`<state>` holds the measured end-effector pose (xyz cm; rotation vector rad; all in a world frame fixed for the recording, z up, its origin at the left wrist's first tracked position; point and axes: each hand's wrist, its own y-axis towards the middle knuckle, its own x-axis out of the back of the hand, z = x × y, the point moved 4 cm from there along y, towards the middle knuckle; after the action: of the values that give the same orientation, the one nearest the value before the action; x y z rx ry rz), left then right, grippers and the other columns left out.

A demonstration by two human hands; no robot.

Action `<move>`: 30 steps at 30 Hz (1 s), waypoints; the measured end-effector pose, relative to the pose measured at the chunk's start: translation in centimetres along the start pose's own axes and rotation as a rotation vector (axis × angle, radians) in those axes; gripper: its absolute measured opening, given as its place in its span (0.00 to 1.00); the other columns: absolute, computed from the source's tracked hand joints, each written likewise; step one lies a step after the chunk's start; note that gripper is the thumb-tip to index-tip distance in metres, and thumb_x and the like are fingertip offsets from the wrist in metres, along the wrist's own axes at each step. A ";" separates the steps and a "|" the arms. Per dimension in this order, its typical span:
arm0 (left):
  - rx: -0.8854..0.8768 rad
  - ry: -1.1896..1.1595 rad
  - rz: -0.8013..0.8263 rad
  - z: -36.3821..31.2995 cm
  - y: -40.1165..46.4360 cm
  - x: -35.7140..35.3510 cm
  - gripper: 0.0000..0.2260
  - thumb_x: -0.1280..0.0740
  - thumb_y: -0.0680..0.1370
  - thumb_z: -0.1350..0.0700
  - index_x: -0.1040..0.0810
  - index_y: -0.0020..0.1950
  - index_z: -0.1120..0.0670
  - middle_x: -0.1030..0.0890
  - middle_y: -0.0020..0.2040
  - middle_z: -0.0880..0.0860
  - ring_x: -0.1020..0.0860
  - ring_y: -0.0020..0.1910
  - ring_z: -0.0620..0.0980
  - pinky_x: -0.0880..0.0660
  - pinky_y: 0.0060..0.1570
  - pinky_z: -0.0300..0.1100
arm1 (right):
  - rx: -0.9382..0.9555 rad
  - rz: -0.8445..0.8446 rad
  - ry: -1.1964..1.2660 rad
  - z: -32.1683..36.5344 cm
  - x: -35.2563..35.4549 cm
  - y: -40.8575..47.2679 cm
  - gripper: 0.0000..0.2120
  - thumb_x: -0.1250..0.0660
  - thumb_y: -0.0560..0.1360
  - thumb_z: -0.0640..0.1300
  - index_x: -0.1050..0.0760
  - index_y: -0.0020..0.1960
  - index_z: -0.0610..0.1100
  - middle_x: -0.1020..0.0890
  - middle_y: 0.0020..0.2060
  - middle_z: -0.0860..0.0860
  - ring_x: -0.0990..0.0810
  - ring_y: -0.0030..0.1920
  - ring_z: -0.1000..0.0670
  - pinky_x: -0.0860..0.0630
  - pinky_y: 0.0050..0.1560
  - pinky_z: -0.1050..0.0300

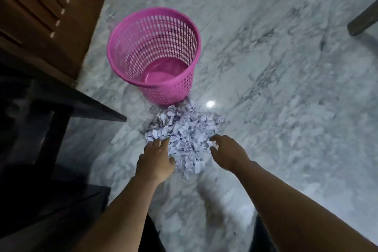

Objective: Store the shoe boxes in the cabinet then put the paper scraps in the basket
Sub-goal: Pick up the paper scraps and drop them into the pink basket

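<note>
Head view is showing a polished grey-white marble floor (276, 67) with one bright light reflection just beyond the right hand's fingertips. A brown louvred cabinet door (41, 6) is filling the far-left corner, and a dark table edge (92, 106) is jutting in on the left of the left hand.

Paper scraps (184, 135) are lying in a loose pale-lilac pile between and just ahead of both hands; the pile's long axis is running away from the hands toward the pink basket (126, 26). The basket is standing upright just past the pile's far end, mouth facing up, nothing visible inside it.

Left hand (156, 159) is resting fingers-spread on the pile's near-left edge, released, grasping nothing. Right hand (227, 153) is hovering at the pile's right edge, fingers loosely bent, holding nothing.

Frame is motion-blurred. Dark clothing at the bottom edge is cut off. A dark object at the upper right is cropped and not identifiable.
</note>
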<state>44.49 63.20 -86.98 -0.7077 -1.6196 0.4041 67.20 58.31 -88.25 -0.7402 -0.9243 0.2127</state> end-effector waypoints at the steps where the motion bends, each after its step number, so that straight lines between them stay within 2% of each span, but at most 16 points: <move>1: -0.030 0.036 -0.022 1.0 3.0 -2.0 0.32 0.38 0.81 0.45 0.48 0.83 0.45 0.46 0.83 0.53 0.48 0.82 0.58 0.33 0.73 0.59 | 0.015 -0.019 -0.037 -0.1 -1.7 3.1 0.21 0.40 0.81 0.54 0.32 0.73 0.55 0.25 0.67 0.47 0.25 0.67 0.42 0.27 0.66 0.43; 4: -0.096 0.090 -0.097 3.8 11.3 -6.5 0.37 0.37 0.81 0.41 0.56 0.83 0.40 0.56 0.84 0.54 0.57 0.82 0.61 0.41 0.76 0.62 | 0.088 -0.105 -0.180 0.0 -5.7 11.0 0.28 0.37 0.79 0.56 0.39 0.78 0.56 0.31 0.72 0.44 0.30 0.72 0.39 0.28 0.67 0.38; 6: -0.135 0.106 -0.122 5.3 15.5 -8.4 0.40 0.39 0.79 0.34 0.63 0.81 0.37 0.62 0.83 0.54 0.62 0.81 0.63 0.49 0.78 0.64 | 0.136 -0.144 -0.273 -0.2 -7.7 14.9 0.38 0.35 0.76 0.62 0.48 0.80 0.58 0.41 0.79 0.42 0.42 0.79 0.36 0.34 0.71 0.31; 8: -0.217 0.140 -0.132 6.4 18.5 -9.8 0.41 0.41 0.77 0.29 0.67 0.79 0.33 0.64 0.83 0.54 0.61 0.81 0.64 0.50 0.77 0.65 | 0.131 -0.116 -0.372 -0.7 -9.4 18.1 0.48 0.33 0.71 0.69 0.57 0.81 0.60 0.53 0.82 0.42 0.55 0.81 0.33 0.44 0.73 0.25; 10: -0.318 0.206 -0.140 7.1 20.1 -10.7 0.40 0.42 0.77 0.28 0.65 0.79 0.33 0.61 0.84 0.53 0.56 0.82 0.63 0.48 0.76 0.65 | 0.128 -0.098 -0.453 -1.0 -10.9 19.9 0.52 0.33 0.69 0.72 0.59 0.81 0.58 0.55 0.82 0.41 0.55 0.81 0.32 0.42 0.72 0.25; 12: -0.408 0.244 -0.186 6.7 20.8 -11.4 0.37 0.43 0.78 0.30 0.58 0.81 0.35 0.57 0.84 0.52 0.50 0.82 0.61 0.46 0.77 0.62 | 0.146 -0.159 -0.514 -1.3 -12.0 20.7 0.49 0.33 0.71 0.70 0.54 0.81 0.53 0.48 0.80 0.39 0.44 0.78 0.32 0.32 0.67 0.29; 14: -0.452 0.219 -0.223 5.8 21.0 -11.9 0.34 0.41 0.80 0.33 0.51 0.82 0.38 0.52 0.84 0.53 0.44 0.81 0.62 0.40 0.75 0.59 | 0.161 -0.239 -0.553 -1.7 -12.6 20.9 0.44 0.33 0.74 0.66 0.49 0.80 0.48 0.42 0.77 0.39 0.36 0.73 0.35 0.29 0.62 0.32; 16: -0.471 0.196 -0.259 5.2 21.3 -12.2 0.32 0.39 0.79 0.36 0.44 0.81 0.41 0.46 0.83 0.55 0.38 0.77 0.63 0.32 0.70 0.58 | 0.169 -0.279 -0.532 -2.1 -12.5 21.1 0.40 0.31 0.76 0.61 0.45 0.78 0.47 0.36 0.73 0.40 0.33 0.69 0.36 0.28 0.61 0.33; 19: -0.499 0.214 -0.272 4.5 21.8 -11.8 0.30 0.41 0.78 0.36 0.41 0.78 0.44 0.39 0.79 0.57 0.31 0.72 0.62 0.25 0.63 0.55 | 0.201 -0.270 -0.442 -3.0 -11.3 20.4 0.33 0.28 0.74 0.51 0.38 0.74 0.47 0.31 0.67 0.42 0.31 0.65 0.39 0.24 0.59 0.39; 23: -0.569 0.326 -0.302 2.7 21.0 -10.9 0.30 0.45 0.78 0.30 0.35 0.72 0.48 0.30 0.69 0.54 0.27 0.63 0.56 0.24 0.56 0.50 | 0.247 -0.296 -0.339 -4.4 -9.8 18.8 0.22 0.31 0.74 0.43 0.30 0.66 0.47 0.27 0.61 0.46 0.27 0.59 0.42 0.24 0.48 0.48; 27: -0.578 0.312 -0.267 1.3 20.0 -11.5 0.29 0.44 0.77 0.28 0.31 0.66 0.49 0.27 0.61 0.50 0.26 0.58 0.51 0.27 0.43 0.45 | 0.252 -0.337 -0.226 -5.8 -8.8 18.6 0.15 0.30 0.71 0.43 0.25 0.57 0.49 0.22 0.55 0.49 0.22 0.55 0.43 0.21 0.45 0.50; 30: -0.608 0.342 -0.250 0.6 19.3 -11.2 0.26 0.44 0.77 0.28 0.31 0.61 0.48 0.25 0.57 0.49 0.25 0.54 0.50 0.24 0.41 0.46 | 0.259 -0.400 -0.116 -6.4 -8.4 18.2 0.11 0.32 0.71 0.44 0.22 0.53 0.48 0.20 0.50 0.49 0.20 0.51 0.43 0.24 0.42 0.53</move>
<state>48.68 70.45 -107.68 -0.9490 -1.4760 -0.3956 69.72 64.67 -108.10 -0.2969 -1.1105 0.0203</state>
